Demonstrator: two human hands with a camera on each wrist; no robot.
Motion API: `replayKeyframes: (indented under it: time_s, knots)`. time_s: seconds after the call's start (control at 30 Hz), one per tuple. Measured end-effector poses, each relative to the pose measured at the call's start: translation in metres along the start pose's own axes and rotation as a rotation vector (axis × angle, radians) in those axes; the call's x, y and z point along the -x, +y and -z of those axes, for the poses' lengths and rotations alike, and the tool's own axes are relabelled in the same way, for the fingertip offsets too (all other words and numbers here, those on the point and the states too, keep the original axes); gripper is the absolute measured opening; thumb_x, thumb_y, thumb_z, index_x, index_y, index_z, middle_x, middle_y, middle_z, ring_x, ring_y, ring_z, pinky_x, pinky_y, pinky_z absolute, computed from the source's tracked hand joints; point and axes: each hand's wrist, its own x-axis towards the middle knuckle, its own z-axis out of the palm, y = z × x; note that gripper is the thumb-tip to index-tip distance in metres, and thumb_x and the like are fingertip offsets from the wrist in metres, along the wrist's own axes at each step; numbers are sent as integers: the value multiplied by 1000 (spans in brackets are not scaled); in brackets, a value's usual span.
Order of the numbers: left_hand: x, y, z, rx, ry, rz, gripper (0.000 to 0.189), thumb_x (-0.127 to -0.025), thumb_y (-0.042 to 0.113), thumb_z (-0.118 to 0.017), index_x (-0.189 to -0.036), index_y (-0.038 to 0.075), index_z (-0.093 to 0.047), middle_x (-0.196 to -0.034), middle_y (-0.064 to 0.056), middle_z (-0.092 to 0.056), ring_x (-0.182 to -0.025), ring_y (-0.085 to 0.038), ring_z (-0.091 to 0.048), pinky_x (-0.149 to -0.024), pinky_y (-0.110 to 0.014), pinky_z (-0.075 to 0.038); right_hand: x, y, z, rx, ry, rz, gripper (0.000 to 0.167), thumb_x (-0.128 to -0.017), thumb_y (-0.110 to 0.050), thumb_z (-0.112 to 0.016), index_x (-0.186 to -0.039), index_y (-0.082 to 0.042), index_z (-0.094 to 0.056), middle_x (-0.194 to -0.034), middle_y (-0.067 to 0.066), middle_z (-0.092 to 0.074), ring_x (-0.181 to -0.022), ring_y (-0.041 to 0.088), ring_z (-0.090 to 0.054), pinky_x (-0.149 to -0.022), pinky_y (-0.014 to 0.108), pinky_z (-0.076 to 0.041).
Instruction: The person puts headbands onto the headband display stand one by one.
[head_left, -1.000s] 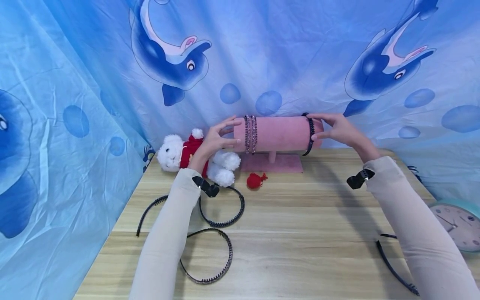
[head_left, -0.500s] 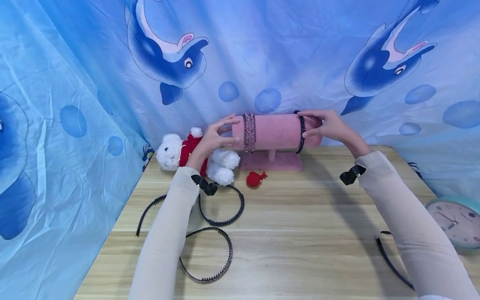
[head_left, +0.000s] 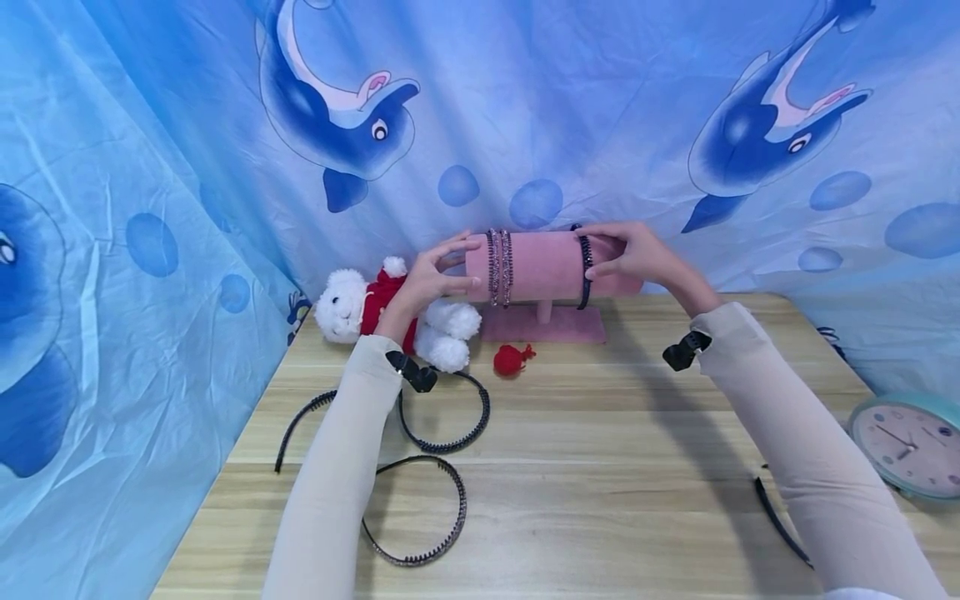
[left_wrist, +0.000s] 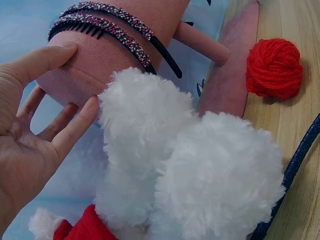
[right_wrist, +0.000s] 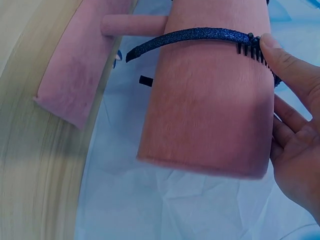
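A pink padded headband stand (head_left: 542, 265) stands at the back of the table, its roll lying crosswise on a short post. My left hand (head_left: 424, 282) holds the roll's left end, thumb on the front and fingers behind. Close to it, two glittery toothed headbands (left_wrist: 100, 26) circle the roll. Toward the other end, my right hand (head_left: 636, 250) pinches a dark blue sparkly headband (right_wrist: 200, 35) that arches over the roll. In the right wrist view the thumb presses near its comb teeth, and the other fingers are partly hidden behind the roll.
A white plush bear (head_left: 341, 307) in red lies under my left wrist, with a red yarn ball (head_left: 509, 360) before the stand. Black headbands (head_left: 448, 448) lie at left, a glittery one (head_left: 457, 517) nearer, another (head_left: 780, 527) by the right sleeve. A clock (head_left: 911, 448) stands far right.
My right hand has slid the dark blue headband leftward along the roll, from near its right end toward the middle. The left hand has stayed on the left end.
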Motion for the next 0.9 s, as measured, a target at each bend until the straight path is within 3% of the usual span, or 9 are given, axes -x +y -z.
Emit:
replayKeyframes:
  time_s: [0.3,0.57,0.9]
  knots:
    - [1,-2,1,-26,5,-30,66,-81,-4,-80,-141,16,-61,-163,15,-37,-144,-27,-46,-106,-41,-56,-8,-11,-11,6,-11,14,68,-79,-12,-88,-142,-15,-61,-153,18,-52,-142,39,-43,-119,56,-36]
    - [3,-2,0,-21,14,-19,67,-80,-4,-81,-141,16,-61,-162,17,-38,-144,-25,-46,-106,-42,-56,-14,-17,-19,27,-14,11,69,-78,-16,-89,-141,-22,-62,-151,14,-53,-135,35,-48,-116,54,-38]
    - [2,-3,0,-28,5,-44,65,-81,-2,-81,-141,15,-61,-164,14,-36,-144,-27,-46,-106,-42,-56,-21,-31,-30,-16,-43,36,68,-79,-14,-88,-142,-22,-61,-152,7,-54,-146,30,-38,-128,53,-24]
